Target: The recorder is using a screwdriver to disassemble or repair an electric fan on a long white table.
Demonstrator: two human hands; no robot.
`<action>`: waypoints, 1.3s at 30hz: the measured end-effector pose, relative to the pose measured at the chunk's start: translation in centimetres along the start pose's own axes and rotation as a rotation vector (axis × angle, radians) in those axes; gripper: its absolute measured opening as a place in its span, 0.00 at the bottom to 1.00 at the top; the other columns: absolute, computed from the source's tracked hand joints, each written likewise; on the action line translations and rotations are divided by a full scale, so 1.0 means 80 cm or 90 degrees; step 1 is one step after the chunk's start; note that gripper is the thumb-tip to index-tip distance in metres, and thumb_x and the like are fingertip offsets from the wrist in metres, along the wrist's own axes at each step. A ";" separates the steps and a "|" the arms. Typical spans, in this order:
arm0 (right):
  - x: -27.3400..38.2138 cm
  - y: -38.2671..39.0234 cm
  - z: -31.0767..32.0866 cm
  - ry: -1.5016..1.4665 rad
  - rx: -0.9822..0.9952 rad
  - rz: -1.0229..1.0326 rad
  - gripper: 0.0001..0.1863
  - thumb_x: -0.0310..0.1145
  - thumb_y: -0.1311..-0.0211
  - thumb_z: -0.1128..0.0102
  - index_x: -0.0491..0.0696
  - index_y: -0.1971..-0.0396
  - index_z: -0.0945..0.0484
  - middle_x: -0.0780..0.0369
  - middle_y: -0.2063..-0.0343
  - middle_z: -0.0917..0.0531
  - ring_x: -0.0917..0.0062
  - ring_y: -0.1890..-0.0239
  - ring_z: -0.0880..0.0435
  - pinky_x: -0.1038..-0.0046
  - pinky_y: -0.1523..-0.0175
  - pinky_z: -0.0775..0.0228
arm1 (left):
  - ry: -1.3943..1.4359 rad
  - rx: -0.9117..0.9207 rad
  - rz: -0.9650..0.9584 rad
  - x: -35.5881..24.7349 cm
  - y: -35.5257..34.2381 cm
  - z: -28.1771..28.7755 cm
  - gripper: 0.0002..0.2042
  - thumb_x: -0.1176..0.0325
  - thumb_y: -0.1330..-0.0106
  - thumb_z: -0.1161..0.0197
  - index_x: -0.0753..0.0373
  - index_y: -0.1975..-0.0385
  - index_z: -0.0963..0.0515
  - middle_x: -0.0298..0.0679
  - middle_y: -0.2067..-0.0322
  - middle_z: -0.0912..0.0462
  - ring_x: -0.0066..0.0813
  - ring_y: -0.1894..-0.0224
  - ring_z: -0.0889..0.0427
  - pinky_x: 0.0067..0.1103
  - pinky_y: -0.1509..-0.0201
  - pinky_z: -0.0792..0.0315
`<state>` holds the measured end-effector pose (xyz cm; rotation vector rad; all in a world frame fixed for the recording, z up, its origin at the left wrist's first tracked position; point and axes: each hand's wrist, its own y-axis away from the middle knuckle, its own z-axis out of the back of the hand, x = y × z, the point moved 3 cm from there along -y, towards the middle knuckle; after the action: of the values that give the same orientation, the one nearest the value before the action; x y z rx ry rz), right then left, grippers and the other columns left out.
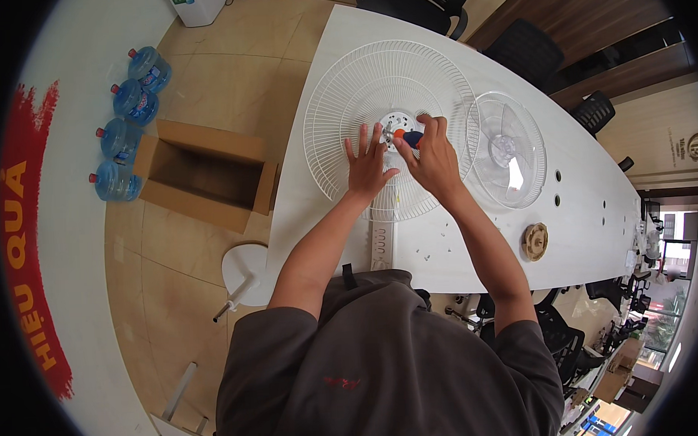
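A round white wire fan grille (pixel 344 87) lies on the white table, with a plate full of small holes at its hub (pixel 397 122). My right hand (pixel 434 157) grips a screwdriver (pixel 410 137) with an orange and dark blue handle, its tip end over the hub. Fingers apart, my left hand (pixel 368 167) rests on the grille's wires just left of the hub. Beneath the grille's near edge is a white fan body with a row of buttons (pixel 381 246). To the right lies a second grille (pixel 543 153) with clear fan blades (pixel 500 128) in it.
Small screws or bits (pixel 427 257) are scattered on the table (pixel 473 244) near a round brownish dish (pixel 535 241). An open cardboard box (pixel 246 141) stands on the floor to the left, beside several blue water bottles (pixel 119 137). A white fan base (pixel 247 271) and black chairs (pixel 524 50) surround the table.
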<state>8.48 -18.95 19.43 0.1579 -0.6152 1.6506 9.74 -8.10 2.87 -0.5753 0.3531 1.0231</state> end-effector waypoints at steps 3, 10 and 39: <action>-0.020 0.002 -0.009 -0.038 0.011 -0.029 0.23 0.26 0.43 0.37 0.38 0.49 0.35 0.47 0.55 0.31 0.53 0.62 0.20 0.61 0.62 0.23 | -0.001 0.025 0.012 -0.002 -0.006 0.005 0.32 0.50 0.49 0.26 0.61 0.50 0.30 0.42 0.25 0.54 0.49 0.22 0.65 0.59 0.27 0.66; -0.007 0.006 -0.002 -0.021 -0.026 -0.009 0.26 0.27 0.42 0.32 0.37 0.50 0.36 0.47 0.54 0.31 0.53 0.61 0.20 0.62 0.62 0.23 | -0.008 0.019 -0.001 -0.002 -0.005 0.002 0.32 0.50 0.48 0.26 0.61 0.49 0.30 0.41 0.25 0.54 0.49 0.22 0.64 0.59 0.27 0.66; 0.001 0.003 0.002 0.030 -0.044 0.027 0.19 0.26 0.41 0.34 0.42 0.51 0.29 0.47 0.51 0.32 0.50 0.59 0.20 0.62 0.59 0.22 | -0.037 0.029 -0.005 -0.002 -0.005 0.002 0.31 0.50 0.48 0.26 0.61 0.49 0.29 0.41 0.24 0.55 0.49 0.22 0.65 0.60 0.28 0.65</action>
<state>8.16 -18.98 19.53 0.0560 -0.6424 1.6671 10.00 -8.31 3.18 -0.5041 0.3215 1.0194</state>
